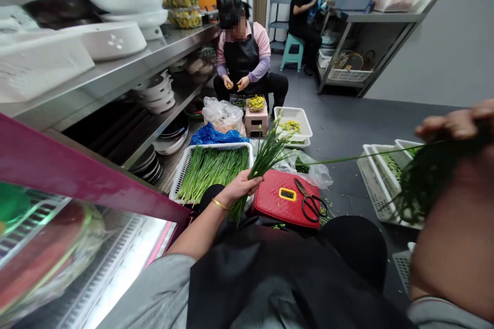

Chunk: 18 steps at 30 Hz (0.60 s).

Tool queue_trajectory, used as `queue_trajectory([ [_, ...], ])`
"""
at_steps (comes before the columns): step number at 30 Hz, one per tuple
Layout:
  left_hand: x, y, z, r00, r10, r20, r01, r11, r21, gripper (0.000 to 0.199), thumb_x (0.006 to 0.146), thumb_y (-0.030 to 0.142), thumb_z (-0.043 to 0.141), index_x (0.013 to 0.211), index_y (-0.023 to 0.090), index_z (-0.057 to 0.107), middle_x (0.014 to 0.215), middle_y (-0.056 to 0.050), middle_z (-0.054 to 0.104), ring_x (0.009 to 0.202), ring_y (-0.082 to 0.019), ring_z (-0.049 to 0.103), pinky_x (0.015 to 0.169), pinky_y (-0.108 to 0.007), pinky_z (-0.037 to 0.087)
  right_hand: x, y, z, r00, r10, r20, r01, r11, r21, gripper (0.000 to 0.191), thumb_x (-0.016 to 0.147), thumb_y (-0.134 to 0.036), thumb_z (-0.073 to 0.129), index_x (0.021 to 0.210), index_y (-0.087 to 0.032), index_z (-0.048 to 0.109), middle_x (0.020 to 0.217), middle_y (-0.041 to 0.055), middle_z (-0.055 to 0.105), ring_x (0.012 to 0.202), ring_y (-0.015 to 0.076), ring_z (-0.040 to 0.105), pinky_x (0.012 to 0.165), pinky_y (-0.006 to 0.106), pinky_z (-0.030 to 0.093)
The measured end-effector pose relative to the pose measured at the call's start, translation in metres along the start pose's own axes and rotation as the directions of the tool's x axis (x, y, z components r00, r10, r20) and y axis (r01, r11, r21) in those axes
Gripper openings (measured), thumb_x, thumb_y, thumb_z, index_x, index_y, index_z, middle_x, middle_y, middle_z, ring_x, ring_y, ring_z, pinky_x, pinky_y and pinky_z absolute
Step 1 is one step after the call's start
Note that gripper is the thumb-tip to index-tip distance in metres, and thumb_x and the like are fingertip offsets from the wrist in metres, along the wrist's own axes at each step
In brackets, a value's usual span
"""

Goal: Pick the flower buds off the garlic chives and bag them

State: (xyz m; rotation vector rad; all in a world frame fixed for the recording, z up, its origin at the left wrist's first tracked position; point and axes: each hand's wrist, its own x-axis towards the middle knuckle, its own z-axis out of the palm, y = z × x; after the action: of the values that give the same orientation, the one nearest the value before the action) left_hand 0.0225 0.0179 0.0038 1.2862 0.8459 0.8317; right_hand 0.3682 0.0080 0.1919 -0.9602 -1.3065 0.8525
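My left hand (244,185), with a gold bangle at the wrist, is closed around a bunch of green flowering chives (270,149), tips pointing up and forward. At the right edge my right hand (455,123) is raised and blurred, its fingers closed on chive stems. One long thin stem (343,160) stretches across from the left side to it. A dark green, stringy bundle (420,180) hangs below these fingers. Under the left bunch, a red quilted box (276,203) carries black-handled scissors (311,200). Beside it, a white basket (250,151) holds many chives (216,172).
White baskets (370,180) with green pieces stand on the floor at right. Ahead, a seated person (245,51) handles yellow flowers near a pink stool (256,121). Another person (306,5) sits farther back. A steel shelf (185,41) with dishes runs along the left.
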Motion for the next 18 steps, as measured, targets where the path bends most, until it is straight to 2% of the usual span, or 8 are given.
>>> queue_trajectory([
  [2,0.000,0.002,0.005,1.000,-0.002,-0.013,0.002,0.999,0.040,0.050,0.072,0.062,0.068,0.075,0.017,0.046,0.047,0.009,0.041,0.040,-0.005,0.035,0.042,-0.020,0.029,-0.002,0.015,0.023,0.998,0.026,-0.059,-0.017,0.988,0.155,0.037,0.062,-0.060,0.080,0.064,-0.030,0.059,0.048,-0.0055,0.021,0.039,0.0085,0.022,0.038,0.026,0.012],
  [3,-0.001,0.003,0.007,1.000,-0.007,-0.011,0.007,0.998,0.055,0.050,0.072,0.062,0.068,0.074,0.018,0.045,0.047,0.009,0.041,0.040,-0.004,0.035,0.042,-0.020,0.028,-0.002,0.024,0.037,0.996,0.079,-0.032,-0.070,0.974,0.217,0.039,0.057,-0.058,0.083,0.066,-0.027,0.060,0.048,-0.0075,0.020,0.038,0.0059,0.016,0.038,0.025,0.008],
  [5,-0.002,0.003,0.011,1.000,-0.012,-0.002,0.012,0.997,0.072,0.050,0.072,0.062,0.067,0.072,0.018,0.043,0.048,0.009,0.040,0.040,-0.004,0.033,0.041,-0.020,0.026,0.000,0.042,0.066,0.978,0.193,0.083,-0.208,0.944,0.256,0.043,0.053,-0.053,0.086,0.076,-0.024,0.064,0.047,-0.0104,0.022,0.036,0.0033,0.015,0.036,0.024,0.006],
  [9,-0.008,0.006,0.019,1.000,0.006,0.018,-0.008,0.994,0.113,0.043,0.074,0.055,0.069,0.074,0.017,0.050,0.050,0.008,0.043,0.045,-0.006,0.035,0.045,-0.020,0.027,0.006,0.065,0.113,0.933,0.311,0.182,-0.354,0.887,0.298,0.046,0.050,-0.042,0.087,0.082,-0.018,0.064,0.043,-0.0129,0.026,0.035,0.0020,0.021,0.034,0.021,0.012],
  [13,-0.012,0.012,0.023,0.998,0.043,0.038,-0.047,0.990,0.131,0.038,0.077,0.051,0.068,0.078,0.015,0.055,0.052,0.006,0.045,0.050,-0.008,0.041,0.050,-0.021,0.032,0.007,0.068,0.133,0.911,0.337,0.237,-0.398,0.871,0.289,0.048,0.046,-0.042,0.089,0.076,-0.017,0.061,0.048,-0.0104,0.039,0.035,0.0005,0.025,0.034,0.020,0.013],
  [16,-0.012,0.012,0.022,0.997,0.048,0.055,-0.054,0.992,0.111,0.041,0.076,0.053,0.068,0.074,0.016,0.052,0.051,0.007,0.044,0.048,-0.007,0.039,0.049,-0.021,0.031,0.005,0.070,0.140,0.929,0.310,0.199,-0.354,0.902,0.246,0.046,0.046,-0.040,0.089,0.070,-0.018,0.056,0.053,-0.0077,0.048,0.036,0.0001,0.027,0.033,0.020,0.016],
  [18,-0.012,0.010,0.021,0.997,0.022,0.079,-0.028,0.997,0.078,0.044,0.074,0.056,0.068,0.072,0.017,0.047,0.049,0.007,0.044,0.044,-0.006,0.037,0.046,-0.021,0.029,0.003,0.072,0.144,0.952,0.265,0.153,-0.295,0.927,0.233,0.044,0.048,-0.038,0.088,0.068,-0.020,0.054,0.051,-0.0084,0.045,0.035,0.0008,0.028,0.033,0.020,0.017],
])
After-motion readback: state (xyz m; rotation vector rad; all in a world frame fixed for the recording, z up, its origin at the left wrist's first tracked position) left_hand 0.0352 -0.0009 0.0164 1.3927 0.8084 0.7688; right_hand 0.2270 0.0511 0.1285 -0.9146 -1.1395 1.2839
